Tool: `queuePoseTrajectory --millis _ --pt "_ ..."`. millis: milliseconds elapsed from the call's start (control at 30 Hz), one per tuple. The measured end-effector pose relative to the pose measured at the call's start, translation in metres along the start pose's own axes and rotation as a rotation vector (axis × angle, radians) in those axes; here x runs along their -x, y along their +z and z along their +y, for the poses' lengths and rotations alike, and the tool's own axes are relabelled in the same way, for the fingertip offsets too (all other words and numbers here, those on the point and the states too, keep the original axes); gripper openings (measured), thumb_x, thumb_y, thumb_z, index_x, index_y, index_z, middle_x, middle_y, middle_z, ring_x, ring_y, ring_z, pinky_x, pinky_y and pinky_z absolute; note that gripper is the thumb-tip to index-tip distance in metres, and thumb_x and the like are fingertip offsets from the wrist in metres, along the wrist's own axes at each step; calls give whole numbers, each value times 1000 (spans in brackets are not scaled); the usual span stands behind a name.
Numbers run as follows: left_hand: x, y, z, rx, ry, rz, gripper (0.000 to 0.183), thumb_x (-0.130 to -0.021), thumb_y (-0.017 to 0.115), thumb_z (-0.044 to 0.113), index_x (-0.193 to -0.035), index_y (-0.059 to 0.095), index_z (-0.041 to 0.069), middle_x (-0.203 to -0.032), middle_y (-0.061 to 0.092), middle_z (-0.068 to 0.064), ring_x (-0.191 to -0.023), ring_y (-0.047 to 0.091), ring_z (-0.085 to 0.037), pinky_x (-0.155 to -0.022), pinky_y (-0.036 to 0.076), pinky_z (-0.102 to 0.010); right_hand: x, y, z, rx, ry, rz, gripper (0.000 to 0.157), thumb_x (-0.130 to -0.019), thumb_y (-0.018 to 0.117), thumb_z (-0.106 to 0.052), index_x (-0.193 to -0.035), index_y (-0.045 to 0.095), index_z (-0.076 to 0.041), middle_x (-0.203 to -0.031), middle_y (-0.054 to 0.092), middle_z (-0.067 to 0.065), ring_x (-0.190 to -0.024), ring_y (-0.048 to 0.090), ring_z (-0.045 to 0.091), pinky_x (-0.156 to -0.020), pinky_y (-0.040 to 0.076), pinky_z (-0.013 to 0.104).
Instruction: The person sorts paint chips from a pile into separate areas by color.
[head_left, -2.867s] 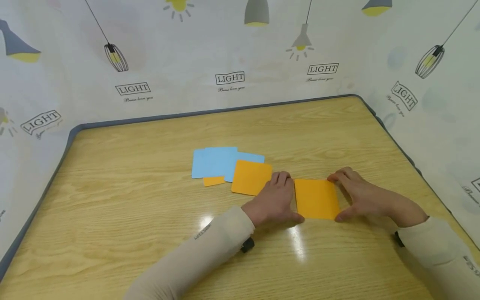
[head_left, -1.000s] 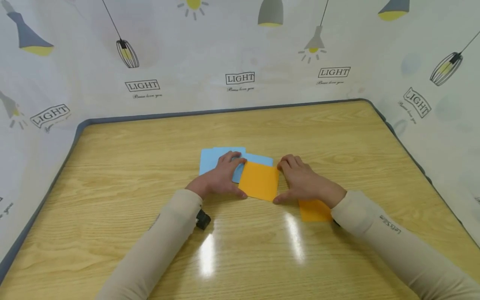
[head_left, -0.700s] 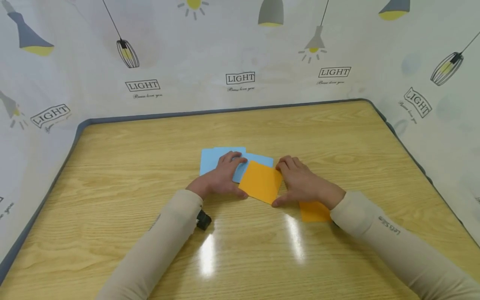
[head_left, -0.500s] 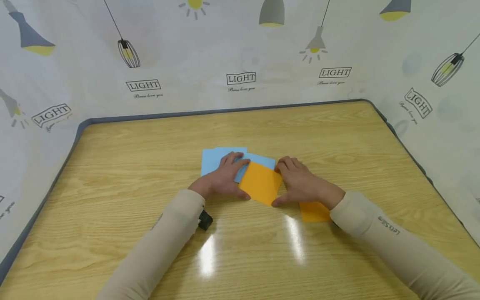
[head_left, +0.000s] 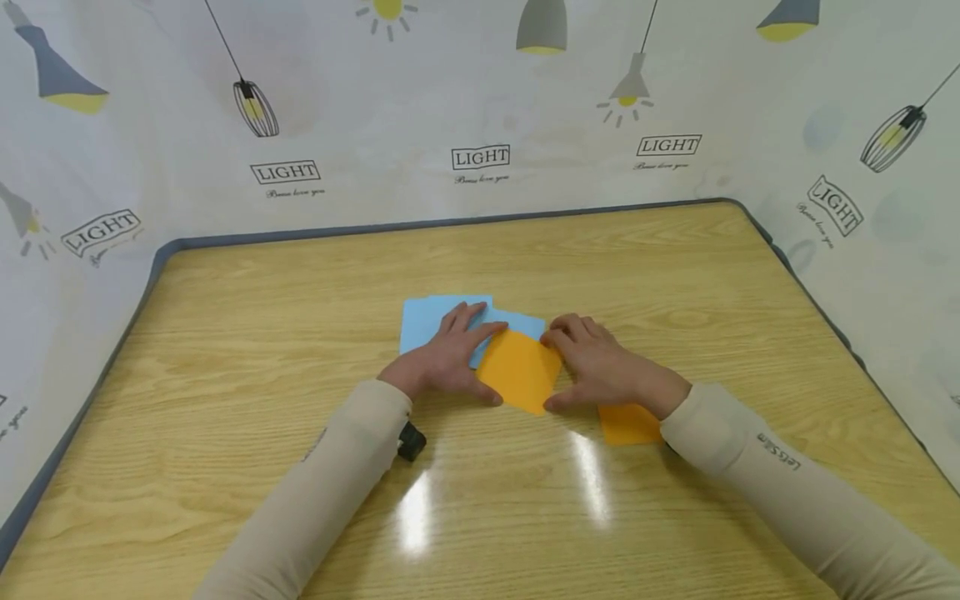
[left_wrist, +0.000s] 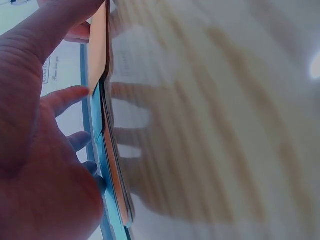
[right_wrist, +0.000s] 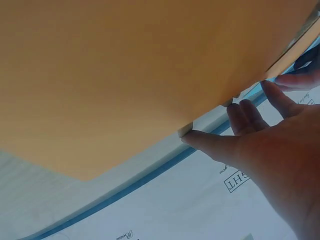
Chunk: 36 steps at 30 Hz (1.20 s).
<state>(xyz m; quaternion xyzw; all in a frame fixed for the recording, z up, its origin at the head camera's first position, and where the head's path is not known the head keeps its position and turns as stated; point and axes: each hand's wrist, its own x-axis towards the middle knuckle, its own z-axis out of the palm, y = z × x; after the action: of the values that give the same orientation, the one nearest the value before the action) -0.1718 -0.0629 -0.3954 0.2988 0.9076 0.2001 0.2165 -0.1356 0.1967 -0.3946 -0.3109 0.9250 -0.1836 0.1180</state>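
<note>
The orange card (head_left: pixel 519 377) was on the table (head_left: pixel 300 517) between the two hands, turned so that one corner pointed toward the near side, its left part over the blue cards (head_left: pixel 422 318). The left hand (head_left: pixel 450 360) had thumb and forefinger spread across the card's left part, pinching it lightly at the edges, while its other fingers fanned out over the blue cards. The right hand (head_left: pixel 606 364) pinched the card's right part, fingertips at the far edge and thumb by the near corner. Held at its rims from both sides, the card could probably be steered evenly, its face left uncovered. Whether it was raised at all, I cannot tell. The blue cards overlapped one another, just left of and beyond it; the left wrist view also showed an orange strip (left_wrist: pixel 114 172) among them. Another orange card (head_left: pixel 628 427) lay to the right and nearer, partly hidden by the right wrist, apart from the pile, perhaps set aside to keep it separate.
</note>
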Motion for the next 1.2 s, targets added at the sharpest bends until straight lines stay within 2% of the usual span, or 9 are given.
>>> queuePoseTrajectory --millis 200,467,633,733,900,1033,1200 --pt "1 -1 0 -30 -19 2 104 -74 82 50 -155 26 16 -162 -2 -12 -146 -10 -34 -113 14 -57 1 0 0 6 11 -13 83 -81 77 -46 -140 43 1 -144 28 22 -127 30 39 -105 26 59" --pt "2 1 1 -83 -32 50 101 -73 81 54 -147 31 6 -162 1 -15 -146 -9 -34 -115 9 -50 0 2 -3 40 39 -28 102 -75 78 -58 -142 37 7 -147 26 23 -132 26 41 -109 21 57" --pt "2 3 3 -144 -29 67 102 -74 78 59 -145 32 3 -161 2 -16 -147 -9 -33 -116 3 -45 -1 2 -4 73 30 -15 100 -78 77 -56 -141 36 10 -146 27 24 -130 28 40 -108 24 56" --pt "2 4 4 -159 -24 61 106 -74 77 60 -149 28 3 -161 2 -16 -147 -8 -34 -116 4 -44 -2 2 -4 72 25 -9 97 -79 77 -53 -140 37 10 -145 28 24 -130 28 40 -106 26 57" --pt "4 3 3 -131 -12 23 113 -73 80 57 -155 20 7 -162 1 -14 -146 -7 -35 -115 11 -48 -3 2 -6 96 15 -28 98 -79 75 -53 -143 35 10 -147 26 23 -133 26 41 -102 28 64" --pt "7 0 1 -79 -6 -10 110 -72 83 52 -156 22 12 -162 0 -13 -146 -9 -34 -114 16 -52 -4 1 -7 117 -2 -33 99 -78 75 -51 -143 34 10 -147 26 22 -132 27 40 -100 29 67" --pt "8 -1 -2 -39 19 -22 107 -73 84 46 -155 24 12 -162 0 -11 -146 -11 -32 -113 17 -55 -2 0 -5 146 -39 -23 96 -77 76 -48 -141 36 11 -145 28 23 -130 30 42 -98 30 69"
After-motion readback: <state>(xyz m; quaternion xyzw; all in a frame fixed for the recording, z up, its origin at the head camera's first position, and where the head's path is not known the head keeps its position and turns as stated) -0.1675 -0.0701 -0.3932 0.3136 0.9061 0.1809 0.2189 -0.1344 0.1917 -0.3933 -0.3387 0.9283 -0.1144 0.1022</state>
